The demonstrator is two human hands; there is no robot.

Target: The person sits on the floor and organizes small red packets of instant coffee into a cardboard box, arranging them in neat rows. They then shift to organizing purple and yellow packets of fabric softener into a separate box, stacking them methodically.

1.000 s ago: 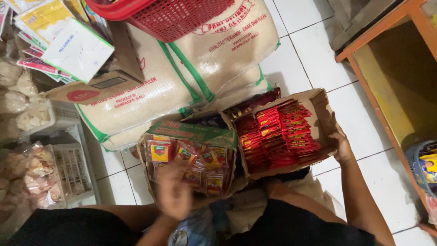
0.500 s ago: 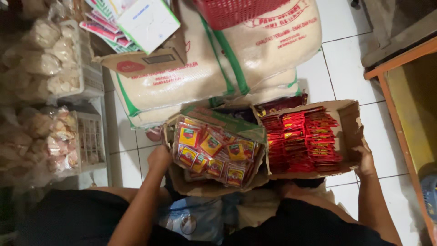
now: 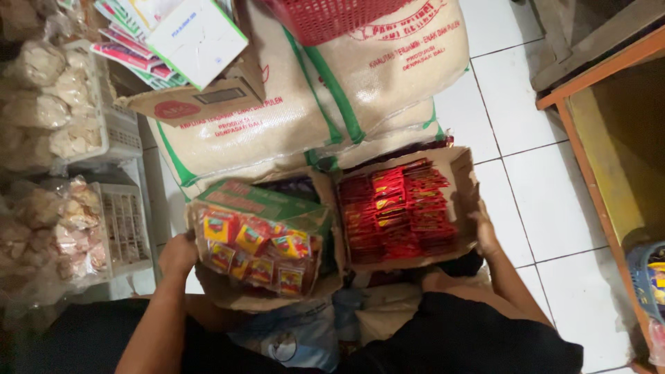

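My left hand grips the left edge of a clear bag of red and yellow sachets that lies in an open cardboard box with a green flap. My right hand holds the right wall of a second cardboard box packed with rows of red sachets. Both boxes sit side by side against my knees, above the white tiled floor.
Big white sacks with green stripes lie behind the boxes, a red basket on top. White crates of bagged crackers stand at left. A brown carton holds flat packets. An orange wooden frame stands at right.
The view has shifted, so the boxes sit more to the centre. My left hand moved from over the sachet bag to its left edge. My right hand stays on the red sachet box.
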